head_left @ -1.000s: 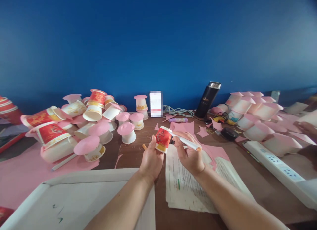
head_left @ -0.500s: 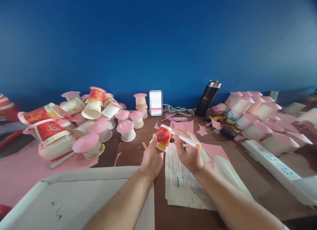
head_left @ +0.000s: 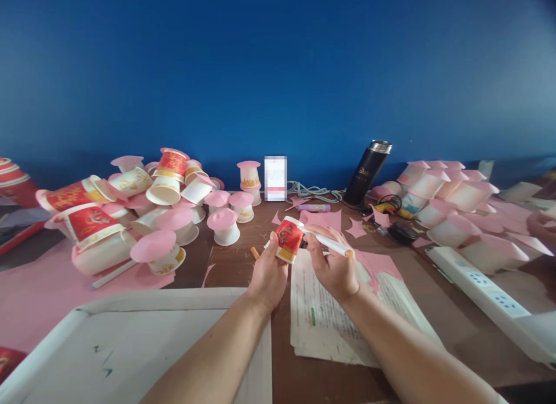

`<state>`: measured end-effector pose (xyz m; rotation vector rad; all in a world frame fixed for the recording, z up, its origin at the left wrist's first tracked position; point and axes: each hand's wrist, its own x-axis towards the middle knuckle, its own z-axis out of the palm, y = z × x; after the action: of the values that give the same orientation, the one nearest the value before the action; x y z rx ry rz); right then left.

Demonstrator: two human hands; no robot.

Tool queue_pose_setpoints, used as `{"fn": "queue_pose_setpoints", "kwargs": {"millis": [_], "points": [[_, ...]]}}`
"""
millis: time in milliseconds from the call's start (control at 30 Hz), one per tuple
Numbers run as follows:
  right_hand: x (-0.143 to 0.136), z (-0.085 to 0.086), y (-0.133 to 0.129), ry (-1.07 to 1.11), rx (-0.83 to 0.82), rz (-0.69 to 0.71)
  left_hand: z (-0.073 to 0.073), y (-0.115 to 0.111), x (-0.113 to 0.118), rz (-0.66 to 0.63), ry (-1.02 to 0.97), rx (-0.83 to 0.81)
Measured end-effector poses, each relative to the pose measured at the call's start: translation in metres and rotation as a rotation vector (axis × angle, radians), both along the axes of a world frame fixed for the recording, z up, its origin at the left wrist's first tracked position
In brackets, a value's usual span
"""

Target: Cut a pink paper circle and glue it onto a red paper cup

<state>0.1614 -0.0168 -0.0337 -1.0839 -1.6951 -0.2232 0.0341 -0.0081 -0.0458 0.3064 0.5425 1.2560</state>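
My left hand (head_left: 268, 278) is closed around a red and gold paper cup (head_left: 289, 241), which leans a little over the brown table. A white marker with an orange end (head_left: 330, 242) rests in my right hand (head_left: 333, 269), gripped like a pen. Its tip lies at the cup's upper right edge; whether it touches cannot be made out. Under my right forearm are printed sheets (head_left: 324, 328). Beyond the cup lie a pink paper piece (head_left: 324, 219) and a purple tube (head_left: 313, 207). An orange cap-like piece (head_left: 254, 253) lies left of the cup.
Paper cups with pink discs (head_left: 222, 219) are heaped at left. More pink-topped cups (head_left: 452, 229) stand right, near another person's hand (head_left: 541, 224). A black flask (head_left: 367, 173) leans by the blue wall. A power strip (head_left: 478, 288) and white tray (head_left: 174, 297) flank my arms.
The whole view has shifted slightly, so the table things appear a little further right. Both hands keep their hold on the cup and the marker, with hardly any movement.
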Motion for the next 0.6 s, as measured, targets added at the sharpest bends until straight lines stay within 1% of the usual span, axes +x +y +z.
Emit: {"fn": "queue_pose_setpoints", "kwargs": {"millis": [267, 500, 600], "points": [[-0.0005, 0.0004, 0.0004, -0.001, -0.008, -0.005, 0.0002, -0.0008, 0.0002, 0.005, 0.007, 0.012], [-0.0009, 0.0005, 0.0002, 0.013, -0.016, 0.006, 0.0054, -0.0011, 0.0012, 0.015, 0.017, 0.001], [-0.0015, 0.0010, -0.0002, 0.017, -0.022, 0.007, 0.0046, -0.0002, 0.0014, 0.018, 0.024, -0.001]]}}
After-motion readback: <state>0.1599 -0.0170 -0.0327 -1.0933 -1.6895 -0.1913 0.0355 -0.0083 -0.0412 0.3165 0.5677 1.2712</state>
